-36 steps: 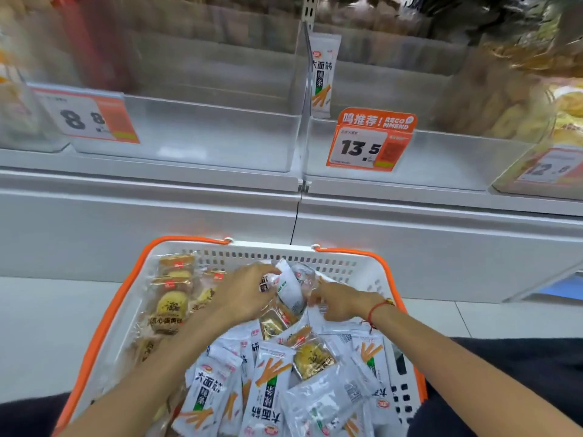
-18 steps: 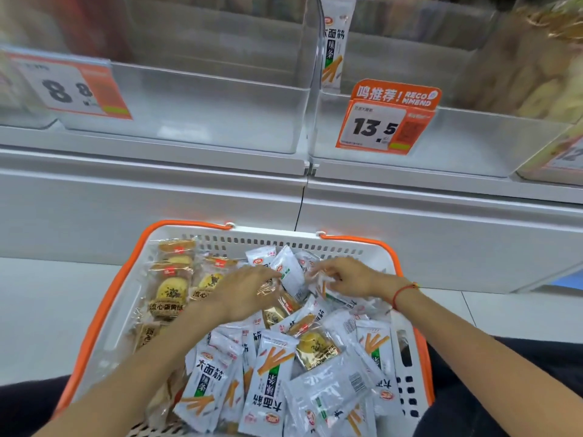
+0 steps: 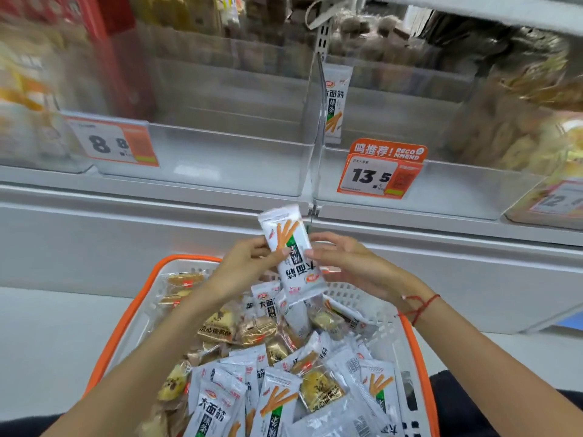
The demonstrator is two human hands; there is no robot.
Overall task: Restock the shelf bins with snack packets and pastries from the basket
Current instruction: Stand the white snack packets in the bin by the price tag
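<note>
A white basket (image 3: pixel 362 298) with an orange rim sits below me, full of white snack packets (image 3: pixel 214 411) and golden-wrapped pastries (image 3: pixel 217 326). Above its far edge I hold up a small stack of white snack packets (image 3: pixel 291 250). My left hand (image 3: pixel 249 266) pinches the stack from the left, and my right hand (image 3: pixel 350 263) pinches its right edge. Straight ahead are two clear shelf bins: the left bin (image 3: pixel 227 159) with the 8.8 tag looks bare, and the right bin (image 3: pixel 448 187) with the 13.5 tag holds one upright packet (image 3: pixel 334 105) against its divider.
A clear divider (image 3: pixel 317 115) separates the two bins. Further bins with yellow and brown pastries stand at far left (image 3: pixel 28 99) and far right (image 3: pixel 530 121). A grey shelf front (image 3: pixel 157 241) runs between bins and basket. Pale floor lies on both sides.
Both hands rose out of the basket, lifting a few white packets up toward the shelf. The view tilted upward, showing more of the bins.
</note>
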